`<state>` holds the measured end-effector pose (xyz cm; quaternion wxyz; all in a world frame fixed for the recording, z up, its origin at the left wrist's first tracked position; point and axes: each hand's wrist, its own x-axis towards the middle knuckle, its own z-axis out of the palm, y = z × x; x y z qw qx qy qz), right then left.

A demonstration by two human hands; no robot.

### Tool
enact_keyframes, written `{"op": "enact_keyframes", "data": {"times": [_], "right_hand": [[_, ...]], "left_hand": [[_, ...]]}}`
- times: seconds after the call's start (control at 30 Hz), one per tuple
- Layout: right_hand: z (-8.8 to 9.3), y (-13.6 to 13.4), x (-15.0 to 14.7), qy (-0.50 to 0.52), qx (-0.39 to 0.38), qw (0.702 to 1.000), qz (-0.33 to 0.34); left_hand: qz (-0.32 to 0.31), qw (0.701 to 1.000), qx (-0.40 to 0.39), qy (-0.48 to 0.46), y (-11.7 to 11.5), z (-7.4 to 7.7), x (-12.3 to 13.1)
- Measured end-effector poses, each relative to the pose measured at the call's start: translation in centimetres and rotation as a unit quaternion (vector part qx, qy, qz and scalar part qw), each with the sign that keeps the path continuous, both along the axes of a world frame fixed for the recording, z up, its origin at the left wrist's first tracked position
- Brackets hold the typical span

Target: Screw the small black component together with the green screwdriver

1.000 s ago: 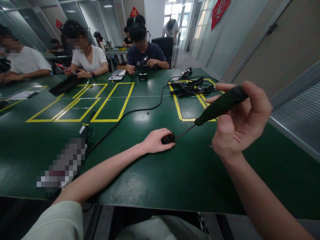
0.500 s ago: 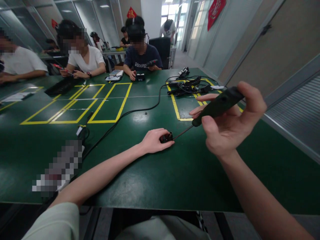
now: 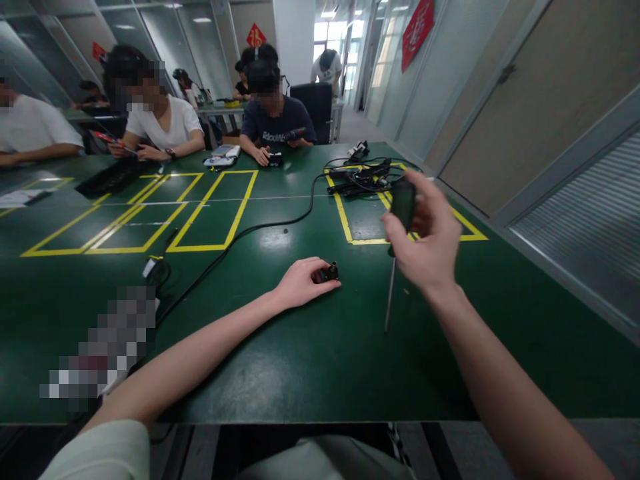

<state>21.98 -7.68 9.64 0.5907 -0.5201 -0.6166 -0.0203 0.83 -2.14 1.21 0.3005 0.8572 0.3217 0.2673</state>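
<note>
My left hand (image 3: pixel 303 283) rests on the green table (image 3: pixel 280 347), fingers closed around a small black part (image 3: pixel 327 273) with a round metal piece standing on top. Much of that part is hidden behind the fingers, so its kind is unclear. To the right and higher up, my right hand (image 3: pixel 429 233) grips a screwdriver (image 3: pixel 403 207) by its dark green handle. Its thin shaft points down toward the table, and the tip is apart from the black part.
A black cable (image 3: pixel 270 222) runs across the table to a heap of black parts and wires (image 3: pixel 363 179) at the back right. Yellow tape (image 3: pixel 207 248) marks rectangles. A blurred-out object (image 3: pixel 110 347) lies at the left. Co-workers (image 3: pixel 277 120) sit across the table.
The screwdriver tip has come away from the black part. My right hand has turned the tool from slanting left to pointing down. My left hand keeps its hold.
</note>
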Motion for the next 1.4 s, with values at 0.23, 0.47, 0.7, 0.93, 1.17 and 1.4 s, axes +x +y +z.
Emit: {"op": "enact_keyframes", "data": {"times": [0.23,0.47,0.7,0.93,1.17,1.4], "right_hand": [[-4.8,3.3,-0.5,-0.144,-0.328,0.93,-0.086],[-6.7,3.9,0.3,-0.171,-0.404,0.893,-0.098],[-7.8,4.0,0.8,-0.142,-0.373,0.913,-0.09],[-8.6,4.1,0.0,-0.131,-0.333,0.932,-0.052],[-8.9,4.5,0.0,-0.118,-0.333,0.935,-0.042],[-8.9,4.6,0.0,-0.113,-0.336,0.935,-0.036]], "left_hand": [[-0.016,1.0,0.002,-0.004,1.3,-0.6,-0.4],[-0.015,1.0,-0.006,-0.002,1.1,-0.3,-0.4],[0.011,1.0,-0.006,-0.029,1.0,1.6,-1.0],[-0.025,0.997,-0.011,-0.07,1.1,1.6,-1.0],[-0.012,0.996,0.023,-0.089,1.0,1.7,-0.8],[-0.001,0.995,0.042,-0.092,0.7,2.8,-0.5]]}}
